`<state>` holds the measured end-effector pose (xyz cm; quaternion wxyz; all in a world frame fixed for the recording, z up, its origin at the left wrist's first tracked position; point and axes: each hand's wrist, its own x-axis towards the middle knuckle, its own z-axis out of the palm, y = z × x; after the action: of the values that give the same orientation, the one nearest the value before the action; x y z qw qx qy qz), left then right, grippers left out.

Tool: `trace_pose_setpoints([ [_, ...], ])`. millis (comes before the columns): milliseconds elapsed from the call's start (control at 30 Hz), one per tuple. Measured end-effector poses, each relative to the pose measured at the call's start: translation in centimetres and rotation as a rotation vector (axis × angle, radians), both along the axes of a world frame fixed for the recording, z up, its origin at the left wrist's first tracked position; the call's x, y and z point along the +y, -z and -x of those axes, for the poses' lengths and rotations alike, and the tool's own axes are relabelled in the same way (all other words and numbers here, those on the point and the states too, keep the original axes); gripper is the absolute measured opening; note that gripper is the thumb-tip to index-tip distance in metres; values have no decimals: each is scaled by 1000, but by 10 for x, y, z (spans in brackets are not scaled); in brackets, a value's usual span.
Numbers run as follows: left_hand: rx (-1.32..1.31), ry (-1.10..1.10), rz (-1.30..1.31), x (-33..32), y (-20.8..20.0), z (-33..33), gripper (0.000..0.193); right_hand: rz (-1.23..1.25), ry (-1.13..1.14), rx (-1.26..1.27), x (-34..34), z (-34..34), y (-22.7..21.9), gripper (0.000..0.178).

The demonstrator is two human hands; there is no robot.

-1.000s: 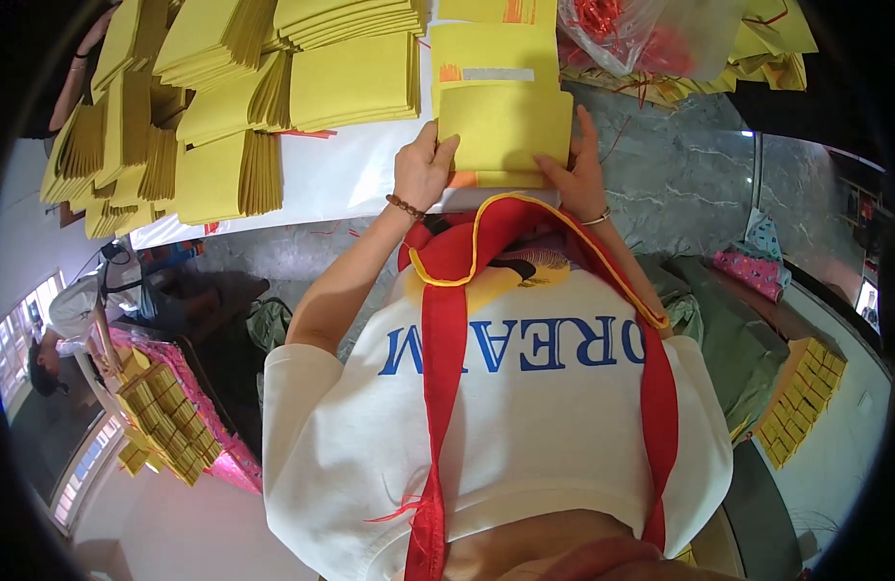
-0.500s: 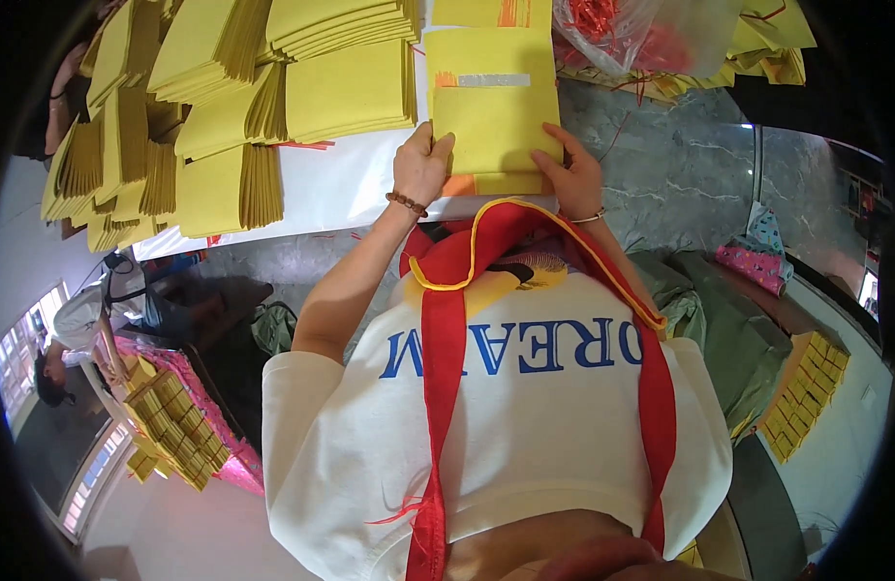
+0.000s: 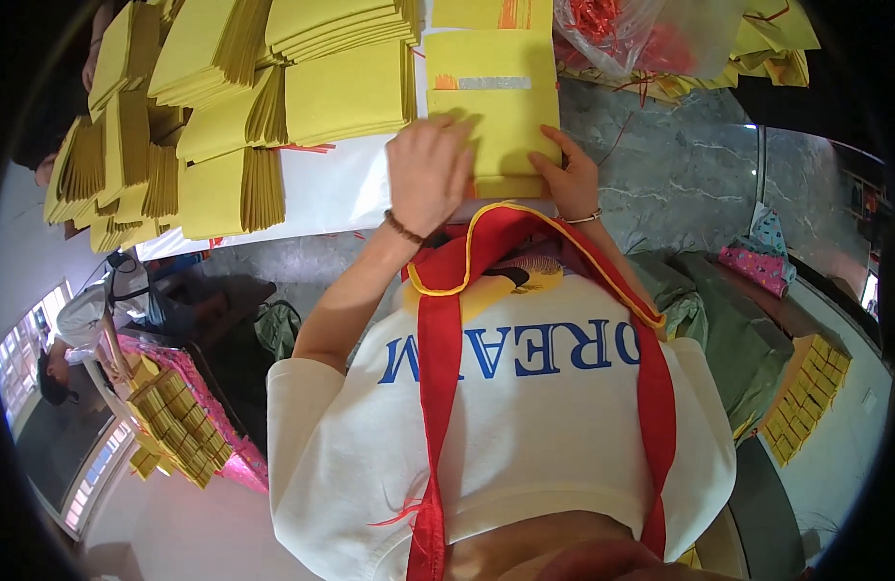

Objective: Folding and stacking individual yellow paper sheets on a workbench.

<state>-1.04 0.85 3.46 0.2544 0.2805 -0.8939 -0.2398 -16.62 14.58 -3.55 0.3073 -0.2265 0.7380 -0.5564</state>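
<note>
In front of me on the white-covered table lies folded yellow paper (image 3: 510, 126), with a silver strip and an orange patch near its far fold. My left hand (image 3: 430, 169) rests palm down over its left near part, fingers stretched out and close together. At the paper's right edge is my right hand (image 3: 570, 176). Its thumb presses on top while the forefinger reaches along the side; the other fingers are partly hidden, and they seem to hold that edge. Another yellow sheet with an orange patch (image 3: 513, 14) lies just beyond.
Stacks of folded yellow paper (image 3: 346, 97) cover the table (image 3: 341, 179) to the left. A clear plastic bag with red ties (image 3: 612, 34) sits at the far right. Grey bundles (image 3: 728, 320) stand low on the right. Another person (image 3: 89, 320) works at the left beside more yellow bundles (image 3: 181, 421).
My left hand has moved from the paper's left edge onto its top, turning palm down. My right hand stays at the right edge.
</note>
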Motion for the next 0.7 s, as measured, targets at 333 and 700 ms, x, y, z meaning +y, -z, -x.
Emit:
trace_pose_setpoints([
  [333, -305, 300, 261, -2, 48, 32, 67, -147, -99, 254, 1, 1, -17, 39],
  [700, -218, 356, 233, -8, 45, 28, 70, -314, -487, 1136, 9, -14, -6, 61],
])
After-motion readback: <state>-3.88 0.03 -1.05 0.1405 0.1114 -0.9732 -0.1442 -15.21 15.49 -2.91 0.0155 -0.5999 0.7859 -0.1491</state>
